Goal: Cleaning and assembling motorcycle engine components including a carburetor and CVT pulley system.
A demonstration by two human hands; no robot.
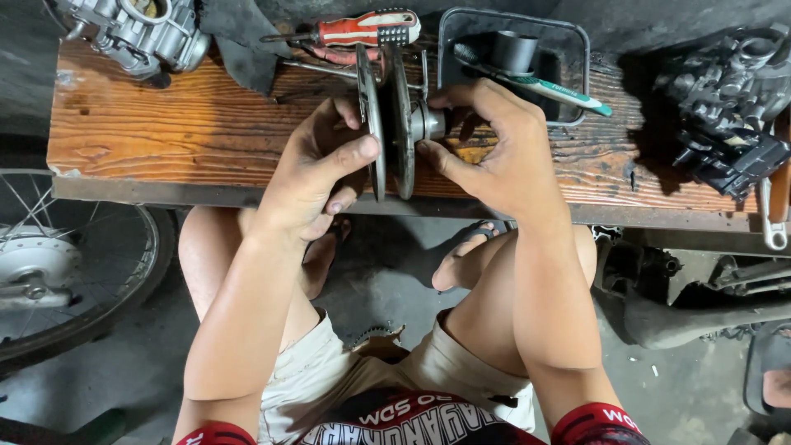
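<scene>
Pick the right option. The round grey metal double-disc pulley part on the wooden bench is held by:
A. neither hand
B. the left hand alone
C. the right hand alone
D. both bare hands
D: the left hand grips the disc rims of the round grey metal double-disc pulley part while the right hand pinches its hub, above the wooden bench.

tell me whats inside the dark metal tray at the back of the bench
Inside the dark metal tray stands a short grey metal sleeve, and a green-and-white toothbrush lies across it. The right hand covers the tray's near corner, so anything there is hidden.
</scene>
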